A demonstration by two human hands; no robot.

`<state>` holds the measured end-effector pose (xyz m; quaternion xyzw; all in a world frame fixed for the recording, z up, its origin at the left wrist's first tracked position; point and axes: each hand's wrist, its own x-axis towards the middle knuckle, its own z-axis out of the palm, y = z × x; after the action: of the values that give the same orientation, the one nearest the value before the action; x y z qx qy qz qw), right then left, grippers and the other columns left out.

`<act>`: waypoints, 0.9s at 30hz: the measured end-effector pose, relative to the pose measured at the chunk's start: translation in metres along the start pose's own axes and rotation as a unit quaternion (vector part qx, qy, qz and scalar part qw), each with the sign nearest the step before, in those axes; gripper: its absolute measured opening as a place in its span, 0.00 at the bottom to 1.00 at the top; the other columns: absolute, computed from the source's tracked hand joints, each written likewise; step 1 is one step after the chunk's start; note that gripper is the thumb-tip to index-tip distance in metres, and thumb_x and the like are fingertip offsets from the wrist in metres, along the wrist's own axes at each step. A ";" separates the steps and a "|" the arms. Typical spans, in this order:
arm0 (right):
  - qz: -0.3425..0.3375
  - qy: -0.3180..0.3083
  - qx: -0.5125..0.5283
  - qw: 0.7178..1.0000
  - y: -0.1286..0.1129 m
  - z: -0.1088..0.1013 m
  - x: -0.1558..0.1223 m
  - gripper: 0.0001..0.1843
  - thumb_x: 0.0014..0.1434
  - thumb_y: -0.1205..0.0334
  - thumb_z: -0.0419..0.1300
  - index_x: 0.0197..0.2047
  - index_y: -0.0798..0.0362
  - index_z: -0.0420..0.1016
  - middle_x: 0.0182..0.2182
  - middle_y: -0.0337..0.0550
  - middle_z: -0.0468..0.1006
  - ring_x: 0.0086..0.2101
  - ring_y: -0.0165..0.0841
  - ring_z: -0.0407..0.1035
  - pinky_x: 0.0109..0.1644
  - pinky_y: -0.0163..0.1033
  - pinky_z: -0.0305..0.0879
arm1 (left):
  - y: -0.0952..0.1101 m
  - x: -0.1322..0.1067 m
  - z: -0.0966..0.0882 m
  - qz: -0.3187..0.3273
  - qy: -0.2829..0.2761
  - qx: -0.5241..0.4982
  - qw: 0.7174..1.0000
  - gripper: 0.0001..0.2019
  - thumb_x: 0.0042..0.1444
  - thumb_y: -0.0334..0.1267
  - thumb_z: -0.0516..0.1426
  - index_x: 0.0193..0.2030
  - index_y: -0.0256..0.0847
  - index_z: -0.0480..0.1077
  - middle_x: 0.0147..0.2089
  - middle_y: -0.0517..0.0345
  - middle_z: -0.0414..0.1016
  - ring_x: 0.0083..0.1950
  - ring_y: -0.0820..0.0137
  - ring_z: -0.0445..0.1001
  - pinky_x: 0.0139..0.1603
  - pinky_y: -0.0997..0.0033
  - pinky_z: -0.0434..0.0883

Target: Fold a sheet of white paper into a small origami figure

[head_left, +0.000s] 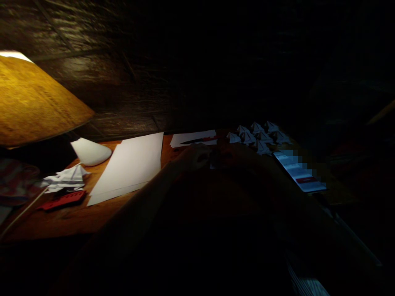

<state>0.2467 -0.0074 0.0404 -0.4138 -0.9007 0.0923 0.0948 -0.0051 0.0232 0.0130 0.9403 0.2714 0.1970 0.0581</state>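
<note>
The scene is very dark, lit only by a lamp at the left. My left hand (195, 158) reaches across a wooden table (61, 218), fingers curled together on a small pale piece of paper (213, 165) that I can barely make out. My right hand (230, 154) lies in deep shadow just to its right, meeting the left hand at that same piece; its fingers do not show clearly. Several small folded paper shapes (258, 135) sit in a cluster beyond the hands.
A yellow lampshade (33, 102) hangs over the left edge. A stack of white sheets (131, 166) lies left of my hands, crumpled paper (66, 177) and a red flat object (63, 200) nearer the lamp. A dark knife-like tool (197, 141) rests on paper; a printed strip (298, 172) lies right.
</note>
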 end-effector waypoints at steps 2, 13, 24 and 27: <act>0.006 -0.006 -0.004 1.000 0.000 0.000 0.001 0.13 0.63 0.60 0.60 0.47 0.46 0.84 0.47 0.43 0.83 0.42 0.37 0.76 0.43 0.38 0.65 | 0.002 0.002 -0.001 -0.004 -0.002 0.002 1.000 0.12 0.55 0.29 0.55 0.44 0.41 0.75 0.52 0.49 0.77 0.55 0.59 0.74 0.57 0.53 0.72; -0.018 0.029 0.019 0.999 0.005 0.007 0.002 0.11 0.63 0.62 0.61 0.47 0.49 0.83 0.49 0.45 0.81 0.45 0.37 0.75 0.46 0.39 0.65 | 0.004 -0.002 0.002 -0.021 0.016 -0.028 0.999 0.13 0.55 0.30 0.55 0.47 0.41 0.73 0.50 0.50 0.76 0.53 0.60 0.74 0.55 0.54 0.73; -0.078 0.093 0.121 0.985 0.021 0.017 0.004 0.17 0.52 0.65 0.67 0.47 0.52 0.80 0.49 0.48 0.80 0.49 0.41 0.74 0.53 0.45 0.67 | 0.012 -0.004 -0.005 0.004 0.006 -0.040 0.999 0.14 0.58 0.39 0.59 0.51 0.42 0.71 0.54 0.49 0.75 0.56 0.58 0.72 0.58 0.53 0.69; -0.064 0.128 0.118 0.983 0.023 0.018 0.003 0.20 0.50 0.64 0.68 0.48 0.53 0.77 0.51 0.50 0.77 0.51 0.43 0.72 0.55 0.46 0.66 | 0.017 -0.004 -0.006 -0.002 0.007 -0.045 0.999 0.11 0.60 0.39 0.58 0.49 0.43 0.71 0.52 0.52 0.76 0.54 0.59 0.72 0.57 0.54 0.69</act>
<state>0.2574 0.0081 0.0172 -0.3497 -0.8884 0.1385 0.2632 -0.0025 0.0065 0.0212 0.9348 0.2644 0.2156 0.0989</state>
